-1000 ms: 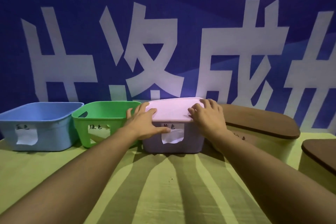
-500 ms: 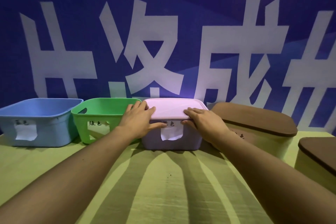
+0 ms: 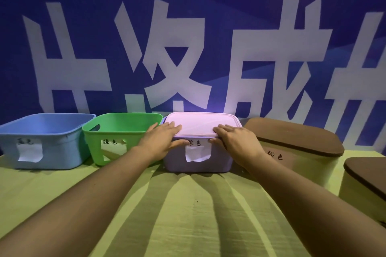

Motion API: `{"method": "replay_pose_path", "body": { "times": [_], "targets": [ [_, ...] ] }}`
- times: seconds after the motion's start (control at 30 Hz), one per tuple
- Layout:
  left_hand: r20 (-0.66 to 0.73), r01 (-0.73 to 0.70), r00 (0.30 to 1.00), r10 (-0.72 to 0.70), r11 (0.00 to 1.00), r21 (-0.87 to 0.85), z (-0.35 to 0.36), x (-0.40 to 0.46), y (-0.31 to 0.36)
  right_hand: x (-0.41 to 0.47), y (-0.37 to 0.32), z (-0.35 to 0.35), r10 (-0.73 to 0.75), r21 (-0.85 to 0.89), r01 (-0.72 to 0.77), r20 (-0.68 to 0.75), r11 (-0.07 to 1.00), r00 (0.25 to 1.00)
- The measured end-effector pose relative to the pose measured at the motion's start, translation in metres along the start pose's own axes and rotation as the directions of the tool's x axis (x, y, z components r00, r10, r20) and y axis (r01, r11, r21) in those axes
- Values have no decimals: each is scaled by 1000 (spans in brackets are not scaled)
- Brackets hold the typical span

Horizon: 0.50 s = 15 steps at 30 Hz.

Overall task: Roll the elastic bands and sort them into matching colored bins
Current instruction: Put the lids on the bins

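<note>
Behind everything, a blue banner point(image 3: 208, 27) with large white characters is seen filling the upper part of the view. Below it, a table point(image 3: 188, 225) covered in yellow-green cloth is spread across the foreground, and two bare forearms are stretched over it toward a row of bins at the far edge.

At the left end the blue bin point(image 3: 48, 142) is set, open, with a paper label on its front wall. Just beside it, to its right, the green bin point(image 3: 117, 137) is placed, also open, with a handle slot at its left rim and handwriting on its front. Next in the row, the purple bin point(image 3: 198, 160) is found at the centre, closed by a pink lid point(image 3: 200, 124); a white label point(image 3: 197, 152) is stuck on its front. To the right, a cream box point(image 3: 292, 158) with a brown lid point(image 3: 292, 135) is set, and a second one point(image 3: 363, 198) is cut by the right edge.

The left hand point(image 3: 161, 142) is laid on the pink lid's near left corner, fingers flat on top and thumb pressed under the front edge. The right hand point(image 3: 236, 142) is held likewise at the near right corner, fingers on top, thumb below. The lid is thus pinched at both corners.

No elastic bands can be made out anywhere.
</note>
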<state>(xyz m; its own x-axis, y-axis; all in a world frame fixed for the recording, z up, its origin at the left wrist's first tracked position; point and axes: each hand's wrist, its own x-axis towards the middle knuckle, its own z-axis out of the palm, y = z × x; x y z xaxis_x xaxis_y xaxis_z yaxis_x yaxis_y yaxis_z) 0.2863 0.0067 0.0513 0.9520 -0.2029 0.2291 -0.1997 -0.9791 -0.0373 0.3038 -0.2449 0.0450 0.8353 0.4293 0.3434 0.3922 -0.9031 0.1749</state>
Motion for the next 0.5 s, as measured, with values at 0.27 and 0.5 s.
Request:
{"method": "replay_pose_path", "body": {
  "times": [0.27, 0.5],
  "targets": [
    [-144, 103, 979, -145, 958, -269, 11, -2, -2, 2, 3, 2, -7, 230, 7, 0, 973, 1000],
    [-193, -62, 981, -3, 942, -331, 16, -6, -19, 0, 8, 6, -34, 441, 55, -55, 896, 998]
  ]
}}
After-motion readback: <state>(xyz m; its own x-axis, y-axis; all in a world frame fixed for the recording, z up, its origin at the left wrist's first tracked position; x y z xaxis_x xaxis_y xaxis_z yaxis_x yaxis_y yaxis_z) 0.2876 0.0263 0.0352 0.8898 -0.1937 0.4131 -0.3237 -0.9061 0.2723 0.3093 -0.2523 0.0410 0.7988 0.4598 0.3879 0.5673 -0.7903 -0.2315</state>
